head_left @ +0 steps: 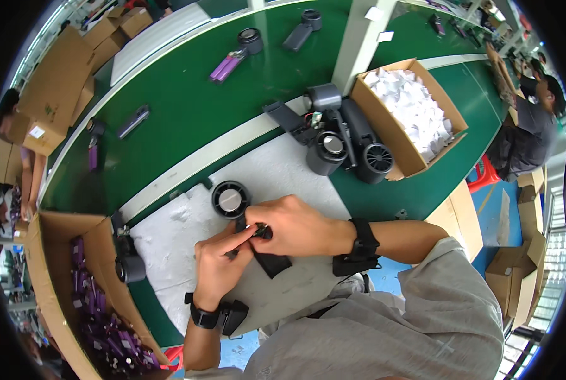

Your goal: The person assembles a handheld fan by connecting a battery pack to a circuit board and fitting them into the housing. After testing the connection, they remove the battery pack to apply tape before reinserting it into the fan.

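While a black round-headed device (230, 200) is being held over the white sheet (308, 212), its handle (273, 265) is being pinched by the left grip (221, 263) and the right grip (299, 227).

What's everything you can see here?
Round-headed device: one, black, centre
Work sheet: one, white, under device
Worktop: uncertain count, green, middle
Open boxes: two, brown, either side
Shiny parts: many, purple, left box
Paper-like scraps: many, white, right box
Appliance pieces: several, mostly black, beside sheet
Scattered pieces: several, grey or purple, far worktop
Post: one, white, top
Other cartons: several, brown, edges
People: several, some dark-clothed, edges
Seat: one clearly, red, right
Wristbands: two, black, lower middle
Shirt: one, grey, bottom
Left hand: one, bare, centre
Right hand: one, bare, centre
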The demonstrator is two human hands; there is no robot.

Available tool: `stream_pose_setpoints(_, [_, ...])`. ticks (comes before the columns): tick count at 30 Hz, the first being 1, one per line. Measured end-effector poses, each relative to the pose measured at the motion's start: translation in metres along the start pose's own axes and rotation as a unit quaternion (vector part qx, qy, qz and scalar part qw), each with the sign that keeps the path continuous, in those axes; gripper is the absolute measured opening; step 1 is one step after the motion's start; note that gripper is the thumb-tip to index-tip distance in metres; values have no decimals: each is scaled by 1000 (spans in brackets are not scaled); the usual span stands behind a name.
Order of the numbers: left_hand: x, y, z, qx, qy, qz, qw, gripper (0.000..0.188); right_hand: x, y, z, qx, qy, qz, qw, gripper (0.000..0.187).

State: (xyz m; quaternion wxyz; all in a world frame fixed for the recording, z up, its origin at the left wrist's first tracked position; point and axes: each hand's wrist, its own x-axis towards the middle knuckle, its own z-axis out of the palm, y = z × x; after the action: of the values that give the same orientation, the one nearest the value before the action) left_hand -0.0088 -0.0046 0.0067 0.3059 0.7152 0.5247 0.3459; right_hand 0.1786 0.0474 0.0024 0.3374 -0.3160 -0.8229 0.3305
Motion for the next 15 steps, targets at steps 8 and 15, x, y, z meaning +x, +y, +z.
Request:
stream_pose_setpoints(8, [4,5,1,-37,-24,12,999,39,-2,-1,-7,32,-17,47,998,22])
stream_pose_setpoints(15, [1,-2,3,-64,16,9,998,36,0,-12,-24,7,-64,-2,998,40])
